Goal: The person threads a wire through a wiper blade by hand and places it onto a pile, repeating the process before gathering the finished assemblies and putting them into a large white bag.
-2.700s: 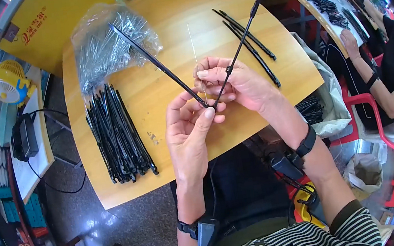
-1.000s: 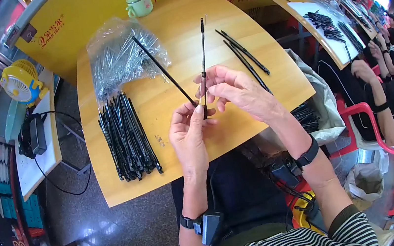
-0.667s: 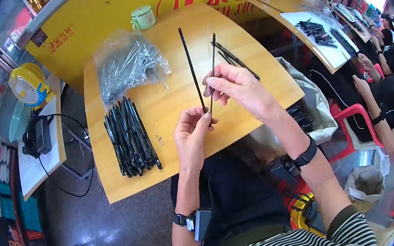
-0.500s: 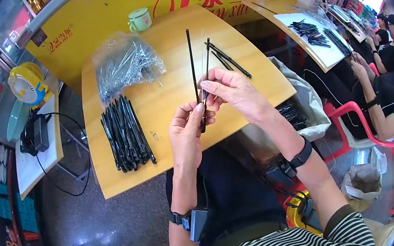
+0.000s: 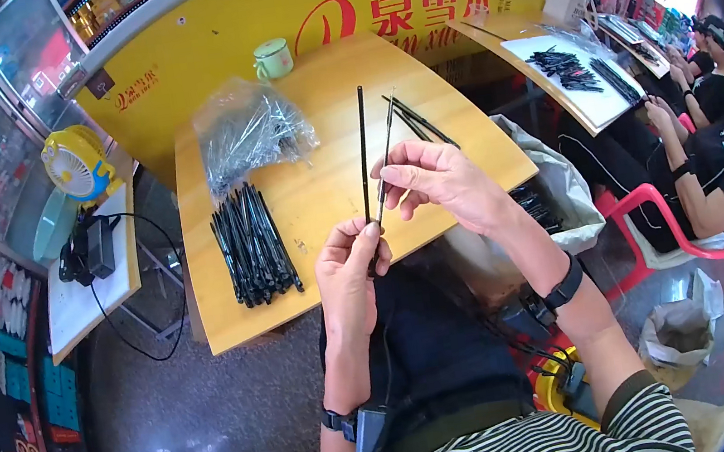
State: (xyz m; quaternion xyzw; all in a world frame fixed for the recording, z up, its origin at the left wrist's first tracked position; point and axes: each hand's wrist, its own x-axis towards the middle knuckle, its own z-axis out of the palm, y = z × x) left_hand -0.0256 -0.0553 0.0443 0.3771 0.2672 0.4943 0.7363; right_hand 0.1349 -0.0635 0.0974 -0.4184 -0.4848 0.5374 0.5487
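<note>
L hand [image 5: 348, 269] closed: low end of L rod [image 5: 364, 148] (blk, near upright) is being pinched btwn thumb & fingers, w/ low end of R rod [image 5: 387, 145] meeting it there. R rod is being gripped partway up by R hand [image 5: 434, 182], thumb + fingers clamped on it, and is being tilted a bit to the right, so a narrow V is being formed, tops apart. Both rods are being held up over near edge of table [image 5: 324, 75]; hands near each other. Bundle [image 5: 255, 249] of blk rods is lying left of hands, clear bag [image 5: 254, 135] of thin pcs just beyond it, contents too blurred to ID. Loose rods [image 5: 421, 122] are lying behind R hand, partly hidden, can't count. Cup [image 5: 273, 58] is standing at far edge. Blk pcs [image 5: 535, 208] are being held in sack [image 5: 581, 206], right of table. Fan [image 5: 72, 163] + adapter [image 5: 100, 247] are sitting on side stand at left. Co-worker [image 5: 714, 189] is being seated in red chair [image 5: 679, 235] at right.
</note>
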